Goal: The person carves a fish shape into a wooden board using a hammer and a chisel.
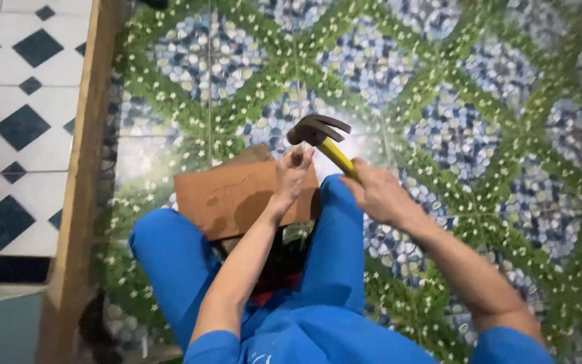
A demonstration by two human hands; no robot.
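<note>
Two hands meet at frame centre: the left hand [293,176] pinches something small, unresolved, at the top edge of the brown board [237,197] on the blue-clad knees. Right hand [376,193] clenches the yellow-handled claw hammer [319,133], handle running up-left, head directly above the left fingertips.

The board [237,195] lies on the knees [170,243]; the left hand [293,176] rests on it, the hammer [321,138] just right.

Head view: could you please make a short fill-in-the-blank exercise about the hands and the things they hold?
1. The right hand grips a claw hammer by its ____ handle.
2. The left hand rests on a brown ____ board.
3. The board lies across knees in ____ trousers.

Missing words: yellow; wooden; blue
</note>
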